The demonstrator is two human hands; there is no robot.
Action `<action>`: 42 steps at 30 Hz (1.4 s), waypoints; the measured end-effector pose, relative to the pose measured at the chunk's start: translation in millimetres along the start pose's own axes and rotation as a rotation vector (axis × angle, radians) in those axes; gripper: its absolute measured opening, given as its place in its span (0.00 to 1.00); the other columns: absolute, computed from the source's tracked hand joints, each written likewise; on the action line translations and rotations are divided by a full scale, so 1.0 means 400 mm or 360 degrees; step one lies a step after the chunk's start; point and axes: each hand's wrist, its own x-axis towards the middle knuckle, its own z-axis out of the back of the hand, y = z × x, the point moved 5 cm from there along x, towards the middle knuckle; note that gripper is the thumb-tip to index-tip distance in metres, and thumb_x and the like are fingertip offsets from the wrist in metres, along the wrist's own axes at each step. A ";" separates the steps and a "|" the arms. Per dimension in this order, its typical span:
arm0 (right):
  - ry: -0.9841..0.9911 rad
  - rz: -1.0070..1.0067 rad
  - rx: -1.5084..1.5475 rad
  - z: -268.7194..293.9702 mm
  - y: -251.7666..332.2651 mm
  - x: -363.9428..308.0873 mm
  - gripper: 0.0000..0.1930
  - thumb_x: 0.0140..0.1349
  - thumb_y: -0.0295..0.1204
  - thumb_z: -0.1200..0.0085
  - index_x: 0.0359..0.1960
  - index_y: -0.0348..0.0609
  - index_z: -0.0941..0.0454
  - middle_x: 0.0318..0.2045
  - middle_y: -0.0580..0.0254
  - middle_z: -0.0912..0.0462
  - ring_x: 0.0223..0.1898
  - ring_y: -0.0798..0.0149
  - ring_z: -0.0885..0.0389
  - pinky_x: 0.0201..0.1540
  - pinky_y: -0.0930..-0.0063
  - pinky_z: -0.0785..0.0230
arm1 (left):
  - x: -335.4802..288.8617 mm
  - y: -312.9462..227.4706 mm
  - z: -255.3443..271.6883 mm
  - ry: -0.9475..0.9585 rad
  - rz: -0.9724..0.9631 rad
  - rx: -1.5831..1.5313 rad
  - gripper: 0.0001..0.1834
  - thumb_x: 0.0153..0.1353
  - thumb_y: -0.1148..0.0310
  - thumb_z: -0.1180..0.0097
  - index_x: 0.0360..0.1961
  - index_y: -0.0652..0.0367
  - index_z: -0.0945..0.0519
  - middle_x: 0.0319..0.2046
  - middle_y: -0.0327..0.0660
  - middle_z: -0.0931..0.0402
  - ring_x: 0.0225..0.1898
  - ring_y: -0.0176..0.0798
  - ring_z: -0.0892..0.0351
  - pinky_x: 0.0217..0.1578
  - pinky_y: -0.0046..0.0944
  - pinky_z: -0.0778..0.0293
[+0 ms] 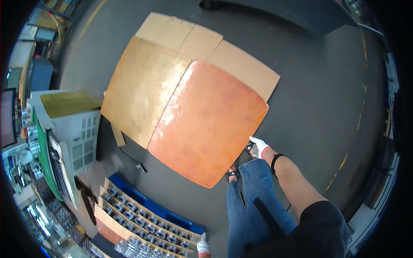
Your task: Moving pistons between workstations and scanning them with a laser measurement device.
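Note:
My right hand [260, 148], in a white knit glove, is next to the near right edge of an orange, copper-coloured sheet [211, 124]. Its fingers look loosely extended, with one tip meeting the sheet's edge in the picture; whether it touches cannot be told. My left hand [203, 245], gloved too, is low in the view, fingers stretched out beside the corner of a cardboard box [101, 213] of round metal parts. A shiny gold-coloured sheet [142, 86] lies left of the orange one. Flattened cardboard [245, 64] shows beyond both sheets.
A long blue tray [150, 202] runs along the box's far side. At the left stands a white cabinet-like machine [79, 133]. A small dark object [140, 168] with a cable lies on the grey floor [318, 94]. My feet are close to the orange sheet.

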 end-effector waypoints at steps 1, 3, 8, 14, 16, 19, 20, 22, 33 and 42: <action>-0.0235 -0.0036 0.0085 -0.018 0.004 0.040 0.21 0.59 0.47 0.42 0.49 0.50 0.24 0.32 0.65 0.23 0.34 0.65 0.27 0.41 0.63 0.36 | 0.003 0.060 0.006 0.0072 0.0131 -0.0095 0.22 0.59 0.56 0.40 0.50 0.58 0.21 0.43 0.39 0.19 0.43 0.37 0.23 0.44 0.35 0.31; -0.0518 -0.0051 0.0249 -0.027 0.028 0.097 0.34 0.56 0.51 0.39 0.60 0.47 0.34 0.56 0.54 0.26 0.58 0.54 0.29 0.63 0.53 0.45 | -0.057 0.117 -0.039 0.0227 0.0391 0.0131 0.31 0.64 0.46 0.48 0.57 0.61 0.26 0.53 0.43 0.26 0.48 0.38 0.27 0.46 0.41 0.32; -0.0235 -0.0151 0.0165 -0.057 0.029 0.120 0.38 0.58 0.51 0.41 0.65 0.47 0.39 0.66 0.49 0.37 0.68 0.47 0.44 0.70 0.50 0.60 | -0.160 0.278 -0.110 0.0361 0.0255 0.0090 0.32 0.61 0.43 0.46 0.58 0.54 0.25 0.57 0.46 0.27 0.61 0.44 0.34 0.53 0.56 0.36; -0.0196 -0.0125 -0.0261 -0.067 0.052 -0.040 0.24 0.59 0.49 0.41 0.52 0.50 0.26 0.45 0.63 0.19 0.41 0.63 0.21 0.42 0.64 0.29 | -0.295 0.165 -0.186 0.0122 -0.0102 -0.0212 0.21 0.62 0.64 0.40 0.52 0.66 0.23 0.48 0.43 0.21 0.50 0.39 0.24 0.56 0.35 0.33; -0.0136 -0.0053 -0.0266 -0.113 0.094 -0.147 0.24 0.59 0.49 0.40 0.50 0.48 0.25 0.38 0.64 0.17 0.31 0.66 0.19 0.30 0.71 0.27 | -0.371 0.113 -0.218 0.0067 -0.0022 -0.0531 0.20 0.61 0.66 0.40 0.51 0.66 0.22 0.47 0.43 0.21 0.49 0.36 0.24 0.55 0.33 0.32; -0.0025 0.0130 -0.0445 -0.204 0.140 -0.290 0.17 0.61 0.47 0.41 0.39 0.47 0.22 0.23 0.65 0.20 0.21 0.67 0.21 0.22 0.73 0.27 | -0.438 0.105 -0.224 0.0022 0.0057 -0.0586 0.17 0.60 0.68 0.38 0.48 0.67 0.21 0.45 0.43 0.20 0.46 0.34 0.22 0.52 0.31 0.30; 0.0004 0.0126 -0.0480 -0.233 0.150 -0.332 0.17 0.61 0.47 0.41 0.39 0.47 0.22 0.23 0.65 0.20 0.21 0.67 0.21 0.22 0.73 0.27 | -0.451 0.122 -0.225 0.0009 0.0063 -0.0629 0.17 0.60 0.68 0.38 0.48 0.67 0.21 0.45 0.43 0.20 0.46 0.34 0.22 0.52 0.31 0.30; 0.0270 0.0382 -0.0791 -0.289 0.190 -0.410 0.15 0.63 0.45 0.43 0.37 0.45 0.23 0.21 0.64 0.20 0.18 0.67 0.22 0.20 0.73 0.27 | -0.489 0.131 -0.239 0.0018 0.0062 -0.0846 0.16 0.60 0.69 0.38 0.47 0.66 0.21 0.44 0.42 0.19 0.45 0.34 0.22 0.51 0.30 0.29; 0.0610 0.0451 -0.0818 -0.836 0.328 -0.687 0.11 0.62 0.39 0.49 0.26 0.51 0.31 0.13 0.70 0.33 0.14 0.69 0.35 0.16 0.72 0.41 | -0.667 0.394 -0.249 -0.0332 0.0029 -0.1574 0.11 0.62 0.68 0.40 0.44 0.62 0.20 0.38 0.37 0.20 0.39 0.30 0.23 0.44 0.30 0.27; 0.0683 0.0557 -0.1202 -1.143 0.149 -0.921 0.20 0.66 0.42 0.67 0.13 0.57 0.44 0.10 0.71 0.46 0.12 0.65 0.49 0.18 0.66 0.54 | -0.874 0.956 -0.516 -0.0801 0.0489 -0.2294 0.16 0.62 0.66 0.41 0.48 0.66 0.22 0.42 0.41 0.21 0.43 0.35 0.24 0.49 0.36 0.30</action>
